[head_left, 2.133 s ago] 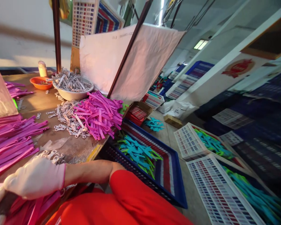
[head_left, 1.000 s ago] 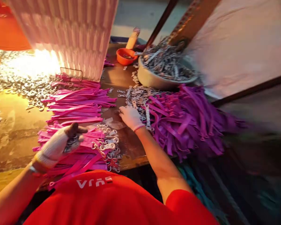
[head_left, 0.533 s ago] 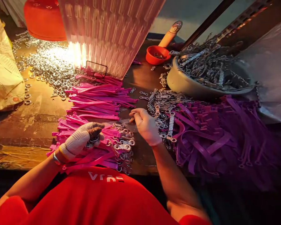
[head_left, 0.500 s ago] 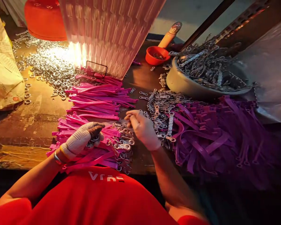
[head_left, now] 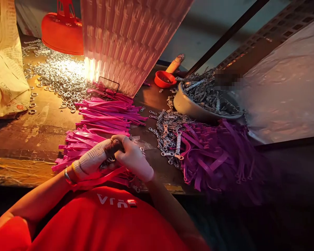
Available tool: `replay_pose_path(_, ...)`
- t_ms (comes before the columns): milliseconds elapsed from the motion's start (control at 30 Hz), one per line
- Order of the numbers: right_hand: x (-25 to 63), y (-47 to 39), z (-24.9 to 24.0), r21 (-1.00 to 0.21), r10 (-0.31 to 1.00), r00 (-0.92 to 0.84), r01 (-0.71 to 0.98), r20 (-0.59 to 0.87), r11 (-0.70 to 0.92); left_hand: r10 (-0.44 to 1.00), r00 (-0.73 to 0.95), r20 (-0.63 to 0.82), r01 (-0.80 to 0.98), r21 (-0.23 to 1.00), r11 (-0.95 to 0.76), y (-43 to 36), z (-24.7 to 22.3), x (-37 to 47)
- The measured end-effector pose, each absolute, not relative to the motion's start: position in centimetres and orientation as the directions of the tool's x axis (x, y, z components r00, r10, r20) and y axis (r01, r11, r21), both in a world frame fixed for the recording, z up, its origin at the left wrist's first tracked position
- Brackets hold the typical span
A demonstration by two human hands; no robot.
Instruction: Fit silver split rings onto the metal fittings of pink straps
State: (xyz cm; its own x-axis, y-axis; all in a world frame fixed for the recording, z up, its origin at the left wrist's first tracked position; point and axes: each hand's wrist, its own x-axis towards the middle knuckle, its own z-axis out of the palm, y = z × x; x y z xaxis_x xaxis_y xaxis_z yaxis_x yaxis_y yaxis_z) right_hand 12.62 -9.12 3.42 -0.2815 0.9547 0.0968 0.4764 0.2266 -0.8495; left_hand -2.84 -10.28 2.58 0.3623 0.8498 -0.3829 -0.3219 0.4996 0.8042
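My left hand (head_left: 94,158), in a white dotted glove with dark, worn fingertips, is closed around several small metal rings (head_left: 110,159) that partly show beneath the fingers. My right hand (head_left: 134,157), in a pale glove, meets it at the fingertips. Its fingers are pinched together, and what they hold is hidden. Both hands are over a pile of pink straps (head_left: 78,137). More pink straps (head_left: 102,111) lie stacked just beyond. The metal ends of the near straps are mostly covered by my right hand.
Loose metal rings (head_left: 65,82) spread under a red lamp (head_left: 61,33). A corrugated plastic sheet (head_left: 128,42) stands behind the straps. To the right are metal links (head_left: 167,134), purple straps (head_left: 211,157), a basin (head_left: 184,101) heaped with chain pieces and a red bowl (head_left: 159,82). A paper bag (head_left: 7,80) stands left.
My right hand has moved left and now meets my left hand at the fingertips. The left hand stays closed over the pink straps. The camera view has shifted slightly.
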Motion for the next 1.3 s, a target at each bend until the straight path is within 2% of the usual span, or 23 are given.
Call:
replay_pose_path(100, 12.3, -9.6, 3.0, -0.904, 0.99, -0.086, 0.405, 0.112, 0.137, 0.855, 0.425, -0.298, -0.36, 0.81, 0.462, -11.2, 3.0, -2.9)
replay_pose_path(200, 11.9, -10.2, 2.6, -0.944, 0.995, 0.024, 0.317, 0.102, 0.089, 0.885, 0.35, -0.307, -0.33, 0.843, 0.424, -12.0, 2.7, -3.1)
replay_pose_path(433, 11.2, -11.0, 2.2, -0.953, 0.991, 0.078, 0.292, 0.107, 0.08, 0.913, 0.297, -0.28, -0.349, 0.858, 0.377, -12.8, 2.1, -2.7)
replay_pose_path(533, 11.4, -11.1, 1.8, -0.917, 0.987, 0.022, 0.374, 0.158, 0.139, 0.914, 0.262, -0.309, -0.35, 0.852, 0.388, -13.0, 1.5, -2.6)
replay_pose_path(600, 11.6, -11.2, 1.8, -0.812, 0.965, -0.078, 0.526, 0.251, 0.254, 0.92, 0.242, -0.308, -0.319, 0.87, 0.376, -13.1, 1.1, -2.7)
replay_pose_path(667, 11.8, -11.2, 2.2, -0.596, 0.919, -0.223, 0.706, 0.325, 0.382, 0.936, 0.238, -0.258, -0.246, 0.917, 0.315, -13.0, 0.8, -3.1)
replay_pose_path(733, 12.2, -10.9, 2.8, -0.347, 0.862, -0.395, 0.798, 0.317, 0.493, 0.959, 0.237, -0.157, -0.138, 0.971, 0.194, -12.7, 0.7, -3.6)
replay_pose_path(800, 12.6, -10.5, 3.3, -0.189, 0.806, -0.534, 0.79, 0.255, 0.583, 0.972, 0.222, -0.078, -0.01, 0.997, 0.082, -12.1, 0.9, -4.2)
replay_pose_path(900, 13.2, -10.1, 3.7, -0.104, 0.743, -0.621, 0.746, 0.249, 0.658, 0.965, 0.226, -0.13, 0.081, 0.99, 0.114, -11.5, 1.8, -4.5)
replay_pose_path(1000, 13.9, -10.4, 3.5, -0.052, 0.689, -0.608, 0.734, 0.394, 0.677, 0.887, 0.332, -0.32, -0.037, 0.936, 0.351, -11.3, 3.5, -4.2)
replay_pose_path(1067, 14.6, -10.5, 3.3, -0.083, 0.686, -0.557, 0.745, 0.468, 0.662, 0.82, 0.394, -0.415, -0.114, 0.863, 0.492, -10.7, 4.5, -3.9)
replay_pose_path(1167, 16.0, -9.9, 2.9, -0.338, 0.803, -0.408, 0.752, 0.434, 0.565, 0.783, 0.465, -0.414, -0.091, 0.857, 0.507, -8.1, 5.1, -3.1)
replay_pose_path(1233, 17.1, -9.3, 2.7, -0.546, 0.905, -0.229, 0.735, 0.357, 0.402, 0.819, 0.475, -0.322, 0.048, 0.939, 0.341, -4.9, 4.4, -2.3)
replay_pose_path(1300, 18.0, -8.6, 2.5, -0.702, 0.958, -0.055, 0.669, 0.282, 0.245, 0.884, 0.431, -0.183, 0.227, 0.97, 0.09, -1.3, 2.9, -0.9)
